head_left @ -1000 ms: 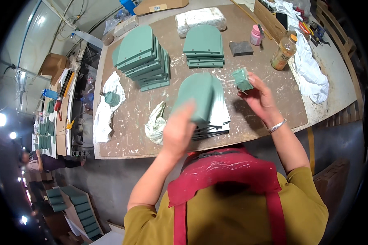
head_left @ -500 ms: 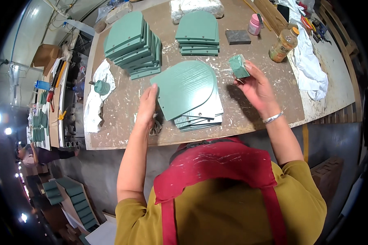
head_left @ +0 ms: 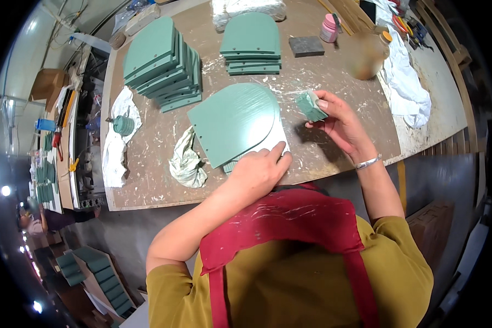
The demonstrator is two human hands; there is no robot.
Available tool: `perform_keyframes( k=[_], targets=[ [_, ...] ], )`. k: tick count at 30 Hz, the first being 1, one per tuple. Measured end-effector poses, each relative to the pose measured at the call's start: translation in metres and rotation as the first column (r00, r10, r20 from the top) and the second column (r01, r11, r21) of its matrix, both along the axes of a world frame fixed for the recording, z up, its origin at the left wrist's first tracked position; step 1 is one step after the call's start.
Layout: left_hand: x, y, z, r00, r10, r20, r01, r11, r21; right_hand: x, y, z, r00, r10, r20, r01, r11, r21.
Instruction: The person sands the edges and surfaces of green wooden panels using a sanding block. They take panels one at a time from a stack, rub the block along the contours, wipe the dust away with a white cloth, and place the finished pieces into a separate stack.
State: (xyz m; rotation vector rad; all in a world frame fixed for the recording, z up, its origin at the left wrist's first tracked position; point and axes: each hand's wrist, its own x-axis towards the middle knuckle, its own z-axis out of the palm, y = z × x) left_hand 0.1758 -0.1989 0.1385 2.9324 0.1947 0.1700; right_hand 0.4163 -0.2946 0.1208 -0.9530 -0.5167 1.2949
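Note:
A rounded green panel (head_left: 232,120) lies askew on top of a small stack, with a white panel (head_left: 276,134) showing beneath its right side. At the stack's near edge rests my left hand (head_left: 259,169), its fingers stretched out toward the white panel and gripping nothing. To the right of the stack, my right hand (head_left: 341,120) pinches a small block stained green (head_left: 311,106) between thumb and fingers, raised over the table. What the block is made of I cannot tell.
Two stacks of green panels (head_left: 153,49) (head_left: 251,34) stand at the back. Nearby are a crumpled rag (head_left: 187,164), a green container (head_left: 123,126) on white cloth, a dark block (head_left: 306,46), a pink bottle (head_left: 329,28) and a blurred drink bottle (head_left: 366,57).
My left hand has left the top panel's left corner and come right to the stack's near edge, uncovering the rag. My right hand still holds the block, slightly lower.

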Motion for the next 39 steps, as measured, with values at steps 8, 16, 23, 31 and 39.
perform_keyframes(
  k=[8,16,23,31,39],
  targets=[
    [0.005,0.008,0.016,0.872,0.485,0.064,-0.152,0.394,-0.906,0.007,-0.027,-0.002,0.993,-0.118,0.025,0.118,0.993,-0.014],
    [-0.007,0.017,0.003,0.826,0.549,-0.131,-0.122,-0.054,-0.991,0.000,-0.026,-0.005,0.998,-0.056,0.017,0.057,0.997,-0.043],
    [0.008,-0.016,-0.008,0.925,0.342,-0.167,-0.130,-0.128,-0.983,0.003,-0.023,-0.006,0.998,-0.057,0.021,0.057,0.998,-0.025],
    [-0.010,-0.017,0.002,0.928,0.221,0.301,-0.046,0.866,-0.497,0.034,-0.042,-0.001,0.957,-0.283,0.065,0.281,0.959,0.037],
    [-0.044,0.058,-0.012,0.925,0.309,0.222,-0.321,0.947,0.016,-0.009,-0.001,0.026,0.883,-0.152,0.444,0.196,0.979,-0.054]
  ],
)
